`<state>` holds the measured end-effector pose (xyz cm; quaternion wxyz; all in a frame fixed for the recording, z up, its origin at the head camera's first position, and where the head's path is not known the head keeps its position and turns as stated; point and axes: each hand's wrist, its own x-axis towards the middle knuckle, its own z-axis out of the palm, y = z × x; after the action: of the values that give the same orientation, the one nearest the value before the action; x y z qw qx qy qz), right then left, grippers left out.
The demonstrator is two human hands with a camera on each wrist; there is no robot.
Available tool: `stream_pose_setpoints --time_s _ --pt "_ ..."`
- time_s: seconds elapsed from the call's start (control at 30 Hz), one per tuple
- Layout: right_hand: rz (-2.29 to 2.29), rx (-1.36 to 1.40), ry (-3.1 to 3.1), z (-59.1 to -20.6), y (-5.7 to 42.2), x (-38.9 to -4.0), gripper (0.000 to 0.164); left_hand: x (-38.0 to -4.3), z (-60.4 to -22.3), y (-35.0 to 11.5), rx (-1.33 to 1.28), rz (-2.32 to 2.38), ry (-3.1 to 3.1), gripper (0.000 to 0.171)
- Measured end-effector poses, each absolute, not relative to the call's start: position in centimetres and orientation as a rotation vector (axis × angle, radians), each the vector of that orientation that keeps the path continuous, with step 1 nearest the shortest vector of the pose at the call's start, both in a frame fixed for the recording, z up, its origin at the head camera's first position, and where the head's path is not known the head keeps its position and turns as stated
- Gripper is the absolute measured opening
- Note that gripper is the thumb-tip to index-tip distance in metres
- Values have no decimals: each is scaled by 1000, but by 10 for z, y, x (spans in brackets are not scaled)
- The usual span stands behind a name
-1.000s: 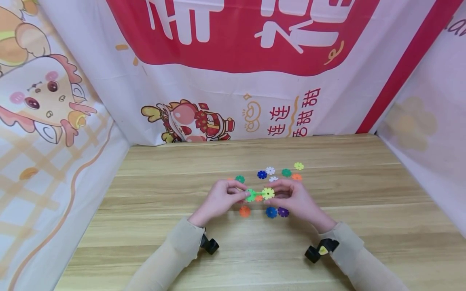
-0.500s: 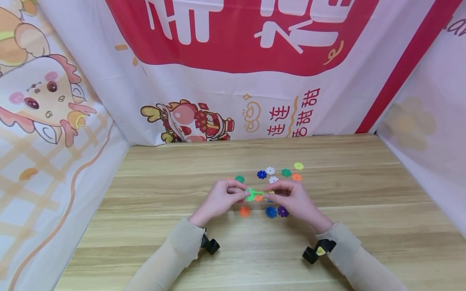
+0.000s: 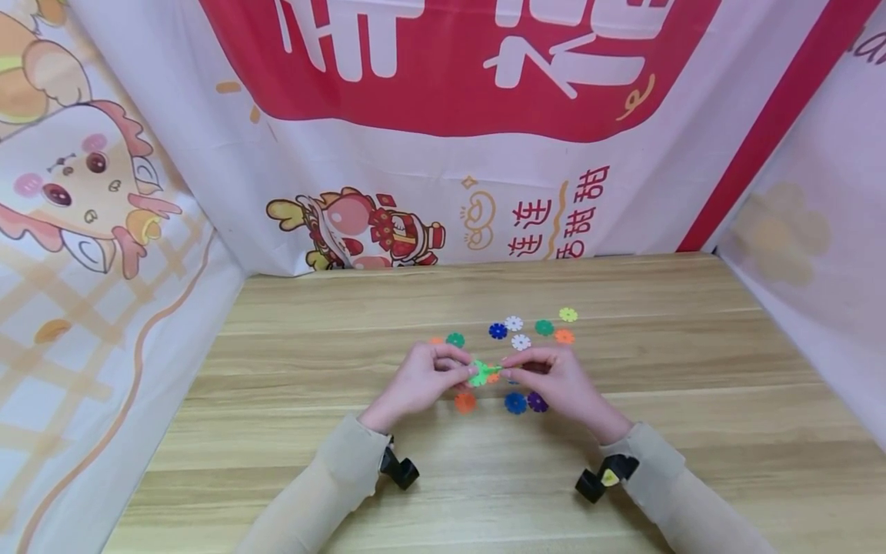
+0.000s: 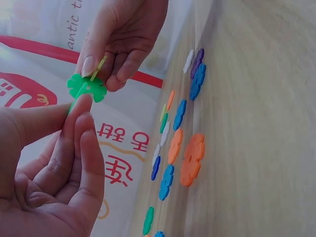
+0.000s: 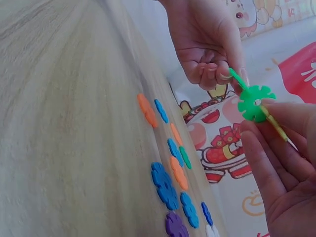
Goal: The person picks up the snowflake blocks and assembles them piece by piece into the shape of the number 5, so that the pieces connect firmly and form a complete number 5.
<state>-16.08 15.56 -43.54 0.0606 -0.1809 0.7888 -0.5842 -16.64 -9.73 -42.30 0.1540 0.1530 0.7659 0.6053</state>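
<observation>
Presumably mid-joining, left hand [image 3: 421,378] pinched green notched disc [image 3: 477,374]; right hand [image 3: 564,382] pinched yellow notched disc [image 5: 274,123]; seating likely required firm alignment.

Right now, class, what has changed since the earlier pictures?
The right hand has shifted slightly left, its fingers drawn together over the yellow flower, whose face showed in the head view before but is now mostly hidden. The left hand keeps its pinch on a green flower; the loose flowers stay put.
</observation>
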Motion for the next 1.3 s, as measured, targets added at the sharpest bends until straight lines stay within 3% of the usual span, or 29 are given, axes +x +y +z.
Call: stream_pose_setpoints --time_s 0.63,1.3 --pt "-1846 -577 2368 -440 154 -159 7 -164 -424 -93 324 1756 2161 16" --pt "-1825 -443 2415 -436 159 -159 16 -169 -424 -96 421 1745 2119 32"
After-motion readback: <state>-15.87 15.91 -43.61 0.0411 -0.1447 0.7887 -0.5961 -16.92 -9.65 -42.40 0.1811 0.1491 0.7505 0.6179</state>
